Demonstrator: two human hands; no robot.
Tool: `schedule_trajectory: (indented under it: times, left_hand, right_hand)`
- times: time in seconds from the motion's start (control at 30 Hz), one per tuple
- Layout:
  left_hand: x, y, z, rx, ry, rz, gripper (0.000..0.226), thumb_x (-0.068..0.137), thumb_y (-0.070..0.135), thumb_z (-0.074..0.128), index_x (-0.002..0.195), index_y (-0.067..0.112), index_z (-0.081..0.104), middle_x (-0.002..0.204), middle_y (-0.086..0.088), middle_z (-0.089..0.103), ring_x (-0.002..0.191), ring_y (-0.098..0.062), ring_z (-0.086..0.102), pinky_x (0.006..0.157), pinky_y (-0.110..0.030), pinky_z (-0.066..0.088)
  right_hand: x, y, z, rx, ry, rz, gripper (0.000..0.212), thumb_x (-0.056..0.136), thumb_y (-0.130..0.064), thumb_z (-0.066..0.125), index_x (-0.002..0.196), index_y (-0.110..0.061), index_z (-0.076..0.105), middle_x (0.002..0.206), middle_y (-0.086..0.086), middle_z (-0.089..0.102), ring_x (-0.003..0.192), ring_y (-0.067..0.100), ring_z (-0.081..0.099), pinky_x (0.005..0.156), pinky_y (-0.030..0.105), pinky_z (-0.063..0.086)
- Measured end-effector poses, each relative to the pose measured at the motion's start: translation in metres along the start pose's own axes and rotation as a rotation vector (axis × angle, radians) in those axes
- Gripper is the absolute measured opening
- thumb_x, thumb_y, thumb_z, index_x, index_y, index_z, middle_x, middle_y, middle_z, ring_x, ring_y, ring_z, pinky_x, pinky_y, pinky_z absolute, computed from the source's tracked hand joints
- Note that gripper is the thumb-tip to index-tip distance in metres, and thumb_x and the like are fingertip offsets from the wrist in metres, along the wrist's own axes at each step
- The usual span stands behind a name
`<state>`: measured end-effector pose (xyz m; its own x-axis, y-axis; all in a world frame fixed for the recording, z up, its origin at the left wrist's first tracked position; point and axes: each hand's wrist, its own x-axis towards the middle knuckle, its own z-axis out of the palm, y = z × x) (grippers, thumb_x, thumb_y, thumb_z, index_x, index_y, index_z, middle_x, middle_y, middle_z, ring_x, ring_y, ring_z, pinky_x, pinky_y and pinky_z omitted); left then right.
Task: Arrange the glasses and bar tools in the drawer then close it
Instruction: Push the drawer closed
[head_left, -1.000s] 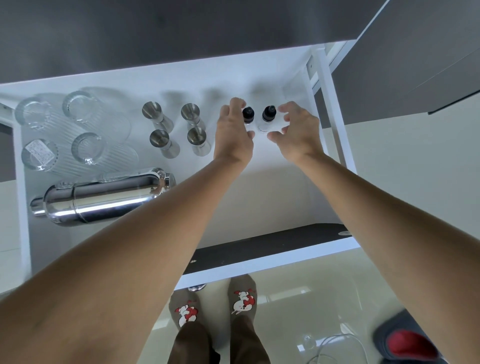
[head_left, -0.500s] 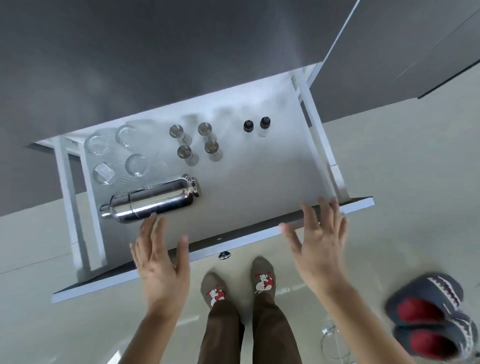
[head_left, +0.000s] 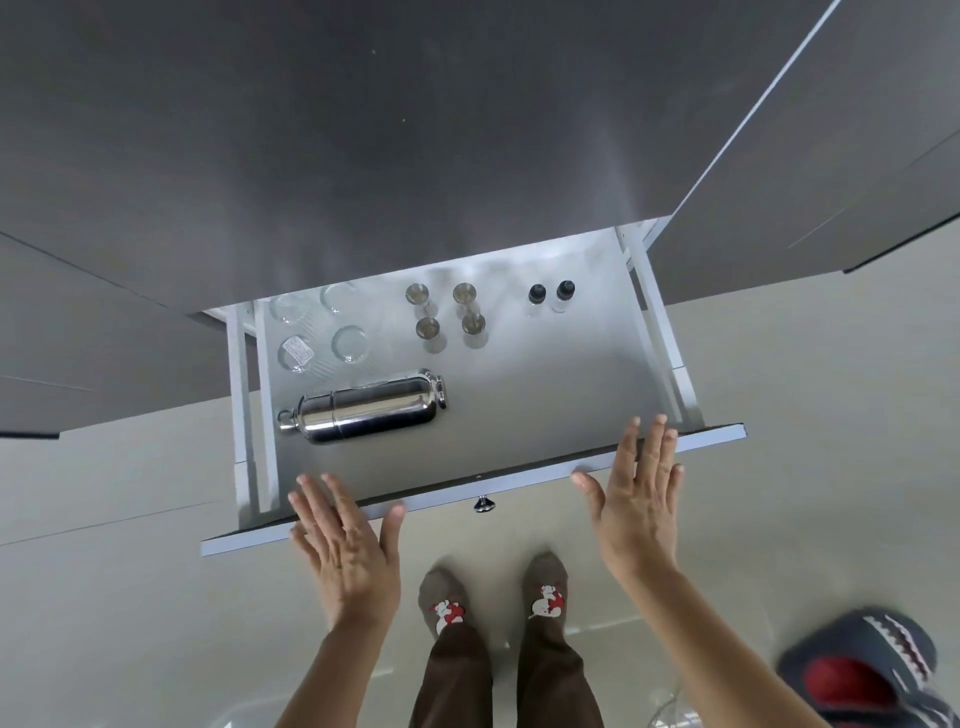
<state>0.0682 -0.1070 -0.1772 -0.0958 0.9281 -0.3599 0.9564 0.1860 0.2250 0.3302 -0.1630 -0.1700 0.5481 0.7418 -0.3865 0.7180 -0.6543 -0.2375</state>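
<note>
Two hands, left (head_left: 347, 551) and right (head_left: 640, 506), hover with fingers spread and empty at the near front of the drawer (head_left: 519, 480); glasses (head_left: 322, 327), jiggers (head_left: 447, 317), bottles (head_left: 550, 297) and shaker (head_left: 363, 410) lie inside. Push evenly and slowly, so the upright pieces stay standing

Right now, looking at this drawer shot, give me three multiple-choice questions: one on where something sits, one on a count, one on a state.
1. Where does the shaker lie in the drawer?
A. front left
B. back right
C. outside on the floor

2. How many small metal jiggers stand in the drawer?
A. two
B. four
C. six

3. What state is the drawer in?
A. shut
B. open
C. lifted out of the cabinet

Answers: 1 A, it lies on its side in front of the glasses. 2 B, two rows of two. 3 B, its contents show, with the left hand and right hand spread flat at its front panel.
</note>
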Motion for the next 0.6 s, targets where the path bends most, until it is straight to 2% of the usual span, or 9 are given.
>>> schedule_trajectory:
  times: [0.17, 0.33, 0.43, 0.6]
  left_hand:
    - [0.018, 0.013, -0.003, -0.092, 0.019, -0.136, 0.112, 0.071, 0.087, -0.001, 0.151, 0.009, -0.006, 0.159, -0.022, -0.013, 0.147, -0.036, -0.012, 0.116, -0.055, 0.005]
    - [0.038, 0.035, -0.013, -0.188, 0.021, -0.242, 0.124, 0.061, 0.092, -0.004, 0.151, 0.006, -0.009, 0.157, -0.025, -0.018, 0.146, -0.038, -0.015, 0.117, -0.057, 0.004]
    - [0.05, 0.048, -0.019, -0.25, 0.026, -0.3, 0.126, 0.059, 0.093, -0.005, 0.15, 0.006, -0.012, 0.156, -0.026, -0.02, 0.146, -0.039, -0.017, 0.118, -0.054, 0.002]
    - [0.073, 0.065, -0.027, -0.312, 0.038, -0.371, 0.11, 0.079, 0.074, 0.029, 0.149, 0.0, -0.013, 0.155, -0.027, -0.021, 0.146, -0.037, -0.018, 0.12, -0.053, 0.0]
  right_hand:
    - [0.016, -0.018, -0.007, 0.072, 0.005, 0.077, 0.109, 0.072, -0.081, -0.005, 0.149, -0.004, -0.004, 0.158, 0.019, -0.011, 0.147, 0.032, -0.009, 0.118, 0.05, 0.008]
    - [0.038, -0.042, -0.02, 0.166, -0.016, 0.171, 0.1, 0.085, -0.061, 0.04, 0.147, -0.001, -0.012, 0.157, 0.019, -0.019, 0.147, 0.032, -0.015, 0.119, 0.048, 0.004]
    - [0.052, -0.052, -0.023, 0.217, -0.013, 0.187, 0.101, 0.088, -0.056, 0.045, 0.146, 0.0, -0.015, 0.156, 0.018, -0.023, 0.146, 0.031, -0.016, 0.119, 0.047, 0.004]
    - [0.075, -0.066, -0.028, 0.244, 0.012, 0.184, 0.101, 0.088, -0.055, 0.046, 0.146, 0.002, -0.014, 0.156, 0.019, -0.023, 0.147, 0.031, -0.014, 0.119, 0.045, 0.007]
